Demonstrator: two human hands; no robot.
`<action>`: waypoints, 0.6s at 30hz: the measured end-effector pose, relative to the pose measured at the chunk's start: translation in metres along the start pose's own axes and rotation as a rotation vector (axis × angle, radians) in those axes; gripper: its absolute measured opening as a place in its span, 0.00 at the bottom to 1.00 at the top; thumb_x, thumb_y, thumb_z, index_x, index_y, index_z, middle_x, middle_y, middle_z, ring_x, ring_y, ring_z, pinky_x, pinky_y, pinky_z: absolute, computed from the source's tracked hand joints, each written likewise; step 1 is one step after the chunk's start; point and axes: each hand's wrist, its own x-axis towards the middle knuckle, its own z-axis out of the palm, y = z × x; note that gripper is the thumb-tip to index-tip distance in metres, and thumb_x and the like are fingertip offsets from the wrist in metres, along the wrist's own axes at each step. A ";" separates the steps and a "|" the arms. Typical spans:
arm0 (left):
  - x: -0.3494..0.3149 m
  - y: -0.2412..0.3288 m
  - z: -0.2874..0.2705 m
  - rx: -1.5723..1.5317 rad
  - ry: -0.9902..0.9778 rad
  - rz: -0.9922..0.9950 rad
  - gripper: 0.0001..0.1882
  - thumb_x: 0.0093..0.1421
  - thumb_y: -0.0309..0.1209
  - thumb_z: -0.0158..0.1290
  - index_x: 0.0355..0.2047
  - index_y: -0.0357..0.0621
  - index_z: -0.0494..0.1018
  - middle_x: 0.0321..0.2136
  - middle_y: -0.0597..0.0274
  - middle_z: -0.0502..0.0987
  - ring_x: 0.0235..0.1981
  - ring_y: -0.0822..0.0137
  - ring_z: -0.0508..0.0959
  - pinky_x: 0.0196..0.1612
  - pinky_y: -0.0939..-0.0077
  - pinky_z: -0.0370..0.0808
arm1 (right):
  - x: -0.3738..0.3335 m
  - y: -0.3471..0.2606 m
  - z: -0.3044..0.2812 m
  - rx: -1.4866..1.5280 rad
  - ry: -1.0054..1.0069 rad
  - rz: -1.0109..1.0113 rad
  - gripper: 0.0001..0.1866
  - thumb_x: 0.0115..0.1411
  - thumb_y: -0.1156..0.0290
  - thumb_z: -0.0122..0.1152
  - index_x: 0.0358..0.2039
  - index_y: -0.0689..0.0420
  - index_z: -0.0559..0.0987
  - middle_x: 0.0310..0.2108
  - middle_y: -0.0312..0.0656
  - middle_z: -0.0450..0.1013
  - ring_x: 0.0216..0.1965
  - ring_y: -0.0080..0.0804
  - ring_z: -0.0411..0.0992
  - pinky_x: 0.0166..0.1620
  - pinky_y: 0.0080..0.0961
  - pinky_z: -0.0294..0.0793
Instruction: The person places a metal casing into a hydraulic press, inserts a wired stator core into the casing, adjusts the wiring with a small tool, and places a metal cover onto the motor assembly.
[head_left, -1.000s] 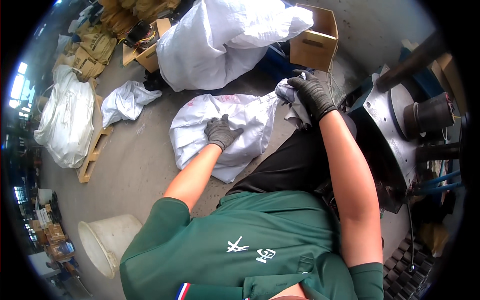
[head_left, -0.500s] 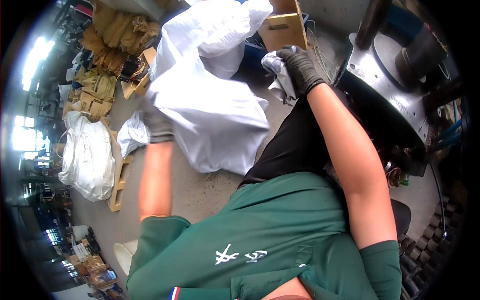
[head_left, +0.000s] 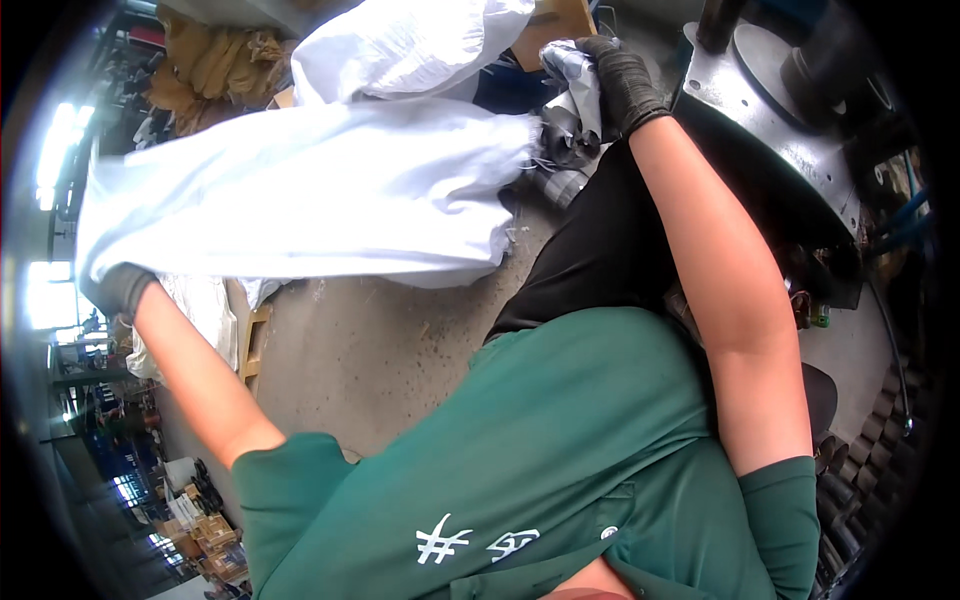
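A large white sheet-like sack [head_left: 320, 190] with frayed ends is stretched sideways in front of me. My left hand [head_left: 122, 291], in a dark glove, is closed on its far left end; the fingertips are partly hidden behind the fabric. At the upper right my gloved right hand [head_left: 627, 88] grips a crumpled grey-and-white sheet [head_left: 574, 95], perhaps cloth or plastic. Just below that bundle lie dark and grey cylindrical metal parts [head_left: 560, 184], close to the frayed right end of the sack.
Behind the sack stands another bulky white bag [head_left: 400, 50], beside a wooden box [head_left: 555, 30]. On my right is a heavy metal machine plate [head_left: 760, 120]. Brown sacks [head_left: 215, 75] are piled at the far left. A wooden pallet [head_left: 255, 340] carries a white bag [head_left: 205, 310].
My left hand has swung out to the left, pulling the sack from a hanging bunch into a wide spread. The right hand keeps its crumpled sheet and has shifted slightly up; metal parts now show below it.
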 end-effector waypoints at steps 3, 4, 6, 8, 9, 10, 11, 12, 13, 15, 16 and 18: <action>-0.026 -0.071 -0.057 0.160 0.063 -0.103 0.23 0.65 0.31 0.55 0.60 0.36 0.70 0.54 0.46 0.75 0.53 0.54 0.77 0.59 0.60 0.75 | 0.011 0.009 -0.016 0.051 0.062 0.056 0.25 0.55 0.51 0.69 0.46 0.55 0.83 0.38 0.44 0.79 0.36 0.36 0.76 0.43 0.36 0.77; -0.039 -0.098 -0.081 0.221 0.084 -0.146 0.23 0.65 0.31 0.56 0.59 0.36 0.70 0.54 0.46 0.75 0.52 0.55 0.77 0.59 0.61 0.75 | 0.009 0.008 -0.018 0.050 0.070 0.062 0.25 0.55 0.51 0.69 0.47 0.55 0.83 0.38 0.44 0.79 0.35 0.37 0.76 0.43 0.36 0.76; -0.068 -0.143 -0.151 0.385 0.140 -0.231 0.24 0.65 0.30 0.56 0.59 0.36 0.69 0.53 0.47 0.75 0.52 0.55 0.77 0.58 0.61 0.75 | -0.017 -0.008 -0.004 0.320 0.106 0.173 0.24 0.55 0.52 0.69 0.46 0.54 0.82 0.37 0.43 0.79 0.35 0.36 0.75 0.42 0.36 0.77; -0.111 -0.195 -0.208 0.525 0.178 -0.346 0.24 0.64 0.29 0.57 0.59 0.36 0.69 0.53 0.47 0.75 0.51 0.56 0.77 0.57 0.62 0.75 | -0.009 -0.002 -0.012 0.411 0.071 0.184 0.22 0.54 0.53 0.69 0.44 0.54 0.82 0.35 0.43 0.78 0.35 0.36 0.75 0.41 0.36 0.77; -0.135 -0.218 -0.244 0.613 0.199 -0.414 0.24 0.64 0.28 0.57 0.59 0.35 0.69 0.53 0.48 0.75 0.51 0.56 0.77 0.57 0.63 0.75 | -0.006 0.004 -0.015 0.505 0.025 0.202 0.20 0.54 0.54 0.69 0.41 0.54 0.81 0.34 0.42 0.78 0.34 0.36 0.75 0.41 0.35 0.77; -0.158 -0.238 -0.273 0.685 0.220 -0.476 0.24 0.63 0.28 0.58 0.59 0.35 0.69 0.52 0.48 0.75 0.51 0.56 0.77 0.57 0.63 0.75 | -0.004 0.009 -0.020 0.544 -0.003 0.175 0.16 0.53 0.58 0.70 0.37 0.53 0.81 0.31 0.41 0.77 0.33 0.35 0.75 0.40 0.32 0.78; -0.182 -0.256 -0.296 0.757 0.236 -0.543 0.24 0.63 0.27 0.58 0.59 0.35 0.69 0.52 0.48 0.75 0.50 0.56 0.77 0.56 0.63 0.75 | 0.002 0.013 -0.024 0.544 0.007 0.175 0.16 0.53 0.58 0.70 0.37 0.53 0.81 0.31 0.41 0.77 0.33 0.35 0.75 0.40 0.32 0.78; -0.207 -0.272 -0.313 0.824 0.245 -0.612 0.25 0.63 0.27 0.59 0.59 0.35 0.68 0.52 0.49 0.75 0.50 0.57 0.77 0.56 0.64 0.75 | 0.013 0.016 -0.028 0.411 0.030 0.218 0.14 0.52 0.62 0.71 0.37 0.54 0.81 0.30 0.41 0.77 0.31 0.36 0.76 0.39 0.32 0.79; -0.232 -0.281 -0.326 0.892 0.255 -0.670 0.25 0.62 0.26 0.59 0.59 0.35 0.68 0.52 0.49 0.75 0.50 0.57 0.77 0.56 0.64 0.76 | 0.023 0.018 -0.031 0.276 0.052 0.266 0.13 0.52 0.65 0.72 0.36 0.55 0.82 0.29 0.41 0.78 0.30 0.37 0.78 0.38 0.33 0.80; -0.270 -0.295 -0.336 1.021 0.248 -0.756 0.25 0.62 0.25 0.60 0.59 0.35 0.68 0.51 0.49 0.75 0.49 0.57 0.77 0.55 0.65 0.76 | 0.027 0.026 -0.035 0.142 0.074 0.326 0.12 0.51 0.69 0.73 0.36 0.56 0.83 0.28 0.41 0.79 0.29 0.37 0.79 0.37 0.34 0.81; -0.288 -0.300 -0.342 1.076 0.241 -0.782 0.26 0.61 0.25 0.60 0.58 0.34 0.68 0.51 0.50 0.75 0.49 0.58 0.77 0.55 0.65 0.76 | 0.014 0.022 -0.026 0.159 0.067 0.238 0.14 0.52 0.69 0.74 0.38 0.57 0.82 0.31 0.41 0.79 0.32 0.35 0.79 0.38 0.31 0.81; -0.315 -0.320 -0.317 1.060 0.128 -0.709 0.26 0.61 0.24 0.61 0.58 0.34 0.67 0.50 0.50 0.75 0.48 0.58 0.77 0.54 0.66 0.76 | 0.003 0.016 -0.024 0.100 0.060 0.122 0.22 0.50 0.65 0.79 0.44 0.59 0.83 0.36 0.43 0.81 0.36 0.33 0.79 0.41 0.30 0.80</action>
